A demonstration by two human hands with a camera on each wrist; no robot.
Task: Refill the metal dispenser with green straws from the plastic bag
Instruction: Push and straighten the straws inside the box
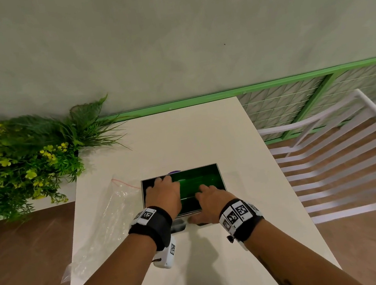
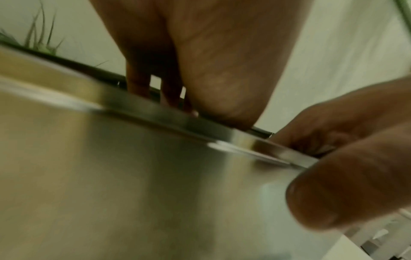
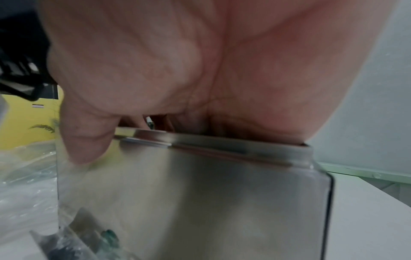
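The metal dispenser stands open-topped on the white table, with green straws lying inside. My left hand reaches into its left half with straight fingers pointing down past the rim; what they touch is hidden. My right hand sits on the near rim, fingers inside and thumb on the outer front wall, pinching it. The right thumb also shows against the steel wall. The clear plastic bag lies crumpled left of the dispenser, looking empty.
Artificial plants crowd the table's far left corner. A white slatted chair stands to the right, with a green railing behind. A small purple item peeks out behind the dispenser. The bag overhangs the left table edge.
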